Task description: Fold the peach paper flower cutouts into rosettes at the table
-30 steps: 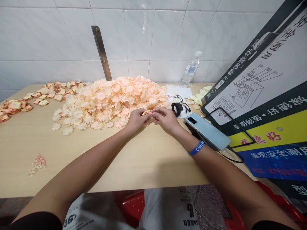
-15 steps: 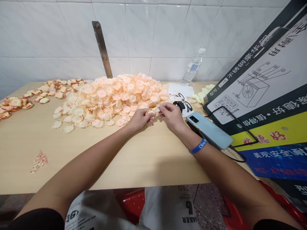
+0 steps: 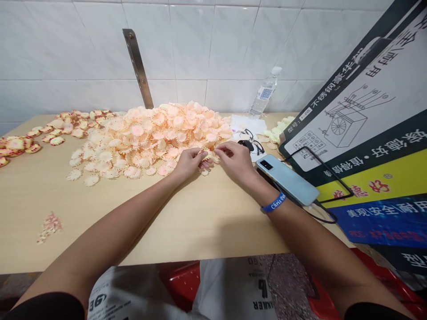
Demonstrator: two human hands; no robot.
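My left hand (image 3: 189, 166) is closed, pinching a pale yellow, flower-shaped piece (image 3: 209, 155) between thumb and fingers. From the other side, my right hand (image 3: 235, 161) has its thumb and forefinger pressed together at the edge of this piece. Parts of it are hidden by the fingers. Just behind and left of both hands rises a big heap of peach-coloured flower pieces (image 3: 143, 138) with jagged rims. Some of these lie flat on the table (image 3: 160, 226) along the front of the heap.
Red-edged stacked pieces (image 3: 15, 144) lie at the far left, small pink scraps (image 3: 50, 226) nearer me. A phone (image 3: 288, 180) with a cable rests right of my hand. Behind it are glasses (image 3: 252, 142) and a water bottle (image 3: 266, 93). A large printed box (image 3: 353, 129) borders the right side.
The held piece now shows flatter and more open between my fingertips. My right hand has shifted slightly, and the whole view has moved a little to the right.
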